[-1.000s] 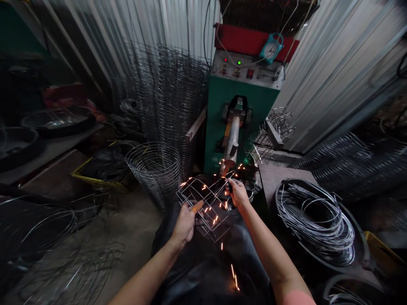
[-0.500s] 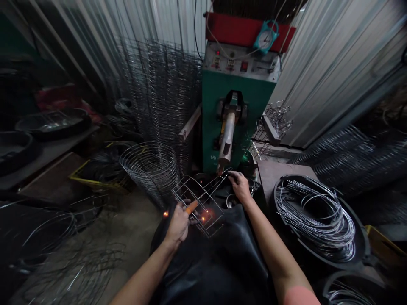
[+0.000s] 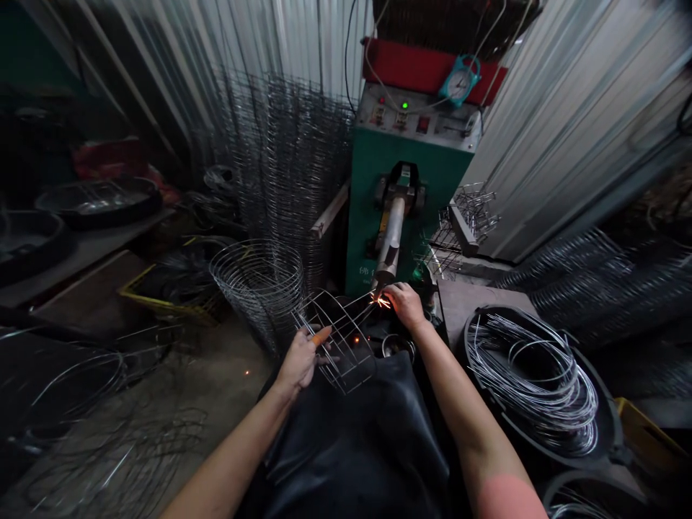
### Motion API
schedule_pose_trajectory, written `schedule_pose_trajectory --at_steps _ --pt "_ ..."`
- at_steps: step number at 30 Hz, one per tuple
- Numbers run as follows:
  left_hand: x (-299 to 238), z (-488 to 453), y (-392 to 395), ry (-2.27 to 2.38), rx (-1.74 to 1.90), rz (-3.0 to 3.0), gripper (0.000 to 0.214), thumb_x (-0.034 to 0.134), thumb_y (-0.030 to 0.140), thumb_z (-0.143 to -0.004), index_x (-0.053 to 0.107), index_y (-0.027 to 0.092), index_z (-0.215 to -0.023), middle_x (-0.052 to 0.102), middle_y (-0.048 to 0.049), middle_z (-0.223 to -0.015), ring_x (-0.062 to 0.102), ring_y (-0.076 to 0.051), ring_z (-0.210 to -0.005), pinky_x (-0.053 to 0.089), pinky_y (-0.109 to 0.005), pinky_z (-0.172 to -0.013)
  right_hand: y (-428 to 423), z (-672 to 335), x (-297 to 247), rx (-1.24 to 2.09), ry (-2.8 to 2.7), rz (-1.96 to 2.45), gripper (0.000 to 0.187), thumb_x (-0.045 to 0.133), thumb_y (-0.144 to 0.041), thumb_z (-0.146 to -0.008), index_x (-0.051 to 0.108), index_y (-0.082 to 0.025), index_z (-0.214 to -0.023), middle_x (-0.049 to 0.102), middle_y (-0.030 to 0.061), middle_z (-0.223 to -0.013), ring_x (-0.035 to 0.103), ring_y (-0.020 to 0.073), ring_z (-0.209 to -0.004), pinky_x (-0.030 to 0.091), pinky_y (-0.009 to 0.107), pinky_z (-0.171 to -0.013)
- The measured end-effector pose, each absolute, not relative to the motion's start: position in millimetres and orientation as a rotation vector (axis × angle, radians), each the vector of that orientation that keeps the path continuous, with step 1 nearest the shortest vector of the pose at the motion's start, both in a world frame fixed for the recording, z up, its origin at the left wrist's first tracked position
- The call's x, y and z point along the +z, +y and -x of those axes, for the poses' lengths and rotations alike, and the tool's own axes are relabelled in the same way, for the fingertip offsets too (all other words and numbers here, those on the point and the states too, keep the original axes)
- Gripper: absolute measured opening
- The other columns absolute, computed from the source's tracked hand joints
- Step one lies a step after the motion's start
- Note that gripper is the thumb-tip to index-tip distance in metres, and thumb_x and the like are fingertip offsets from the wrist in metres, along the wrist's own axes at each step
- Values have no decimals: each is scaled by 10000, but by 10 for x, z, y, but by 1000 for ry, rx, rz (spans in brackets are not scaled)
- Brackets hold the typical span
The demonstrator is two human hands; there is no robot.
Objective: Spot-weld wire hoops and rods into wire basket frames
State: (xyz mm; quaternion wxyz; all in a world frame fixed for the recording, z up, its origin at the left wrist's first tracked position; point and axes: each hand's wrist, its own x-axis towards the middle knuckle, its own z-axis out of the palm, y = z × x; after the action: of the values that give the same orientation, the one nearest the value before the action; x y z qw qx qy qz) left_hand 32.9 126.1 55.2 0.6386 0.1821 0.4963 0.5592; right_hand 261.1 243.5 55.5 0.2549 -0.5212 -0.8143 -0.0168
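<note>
The wire frame (image 3: 338, 335), an open cage of thin bright rods, was held tilted above the lap, between the black apron (image 3: 357, 447) and the front of the green welding machine (image 3: 378, 187). Its far upper edge was presented to the tip of the electrode arm (image 3: 390, 241), where a small burst of sparks (image 3: 383, 303) was seen at the point of contact. The near side of the frame was gripped by the left hand (image 3: 297, 360), fingers closed around a rod; an orange piece (image 3: 321, 336) showed at the thumb, and its nature could not be determined. The far edge was pinched by the right hand (image 3: 404, 303), fingers closed on the wire just beside the sparks. The step in hand was judged to be a spot weld at one wire crossing. A further joint would call for the frame to be shifted or turned until another crossing sat squarely under the electrode tip, with both grips kept clear of the hot point. A small metal bowl (image 3: 398, 347) was seen below the right wrist. A round wire basket (image 3: 259, 277) stood to the left, upright mesh panels (image 3: 286, 151) behind it, and a wire coil (image 3: 533, 375) lay to the right.
</note>
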Motion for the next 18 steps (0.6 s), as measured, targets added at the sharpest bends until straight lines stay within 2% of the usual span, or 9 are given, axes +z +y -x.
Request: schedule_pose_trajectory --at_steps 6,9,12,14,16,18 --pt "456 -322 1274 1102 1268 -348 326 711 173 -605 480 176 -835 503 41 -664 503 -81 -507 522 -268 -462 1935 -2859 334 218 -1901 1453 273 460 -354 -864 632 -195 -1004 633 95 -995 562 229 -940 436 361 -848" --pt "377 -352 1206 1041 1255 -344 286 692 182 -631 491 178 -835 496 51 -640 515 -79 -500 521 -253 -478 1275 -3028 88 654 -1693 1589 333 485 -438 -825 645 -170 -940 652 99 -912 595 239 -873 463 370 -796" --pt "347 -403 1082 987 1180 -306 217 670 183 -666 512 165 -814 485 57 -610 524 -81 -500 527 -258 -513 565 -3048 -26 1041 -1622 1523 385 533 -455 -796 619 -178 -1049 632 96 -1024 585 232 -934 457 354 -821" --pt "358 -424 983 990 1089 -242 141 640 181 -703 525 150 -779 490 47 -598 525 -81 -496 532 -269 -543 213 -2992 2 1093 -1634 1446 352 540 -446 -802 632 -196 -1033 621 85 -1033 574 217 -953 440 341 -845" --pt "374 -411 867 1001 1005 -204 104 595 224 -757 541 136 -766 512 25 -605 537 -89 -509 537 -289 -589 8 -2925 71 1071 -1655 1397 293 515 -432 -830 660 -199 -932 633 70 -922 587 193 -877 445 319 -814" --pt "364 -352 715 977 958 -253 242 538 365 -803 565 126 -826 579 -35 -696 596 -138 -619 538 -336 -661 -63 -2865 143 1033 -1671 1374 283 492 -423 -850 664 -200 -877 630 55 -832 591 173 -793 454 297 -758"
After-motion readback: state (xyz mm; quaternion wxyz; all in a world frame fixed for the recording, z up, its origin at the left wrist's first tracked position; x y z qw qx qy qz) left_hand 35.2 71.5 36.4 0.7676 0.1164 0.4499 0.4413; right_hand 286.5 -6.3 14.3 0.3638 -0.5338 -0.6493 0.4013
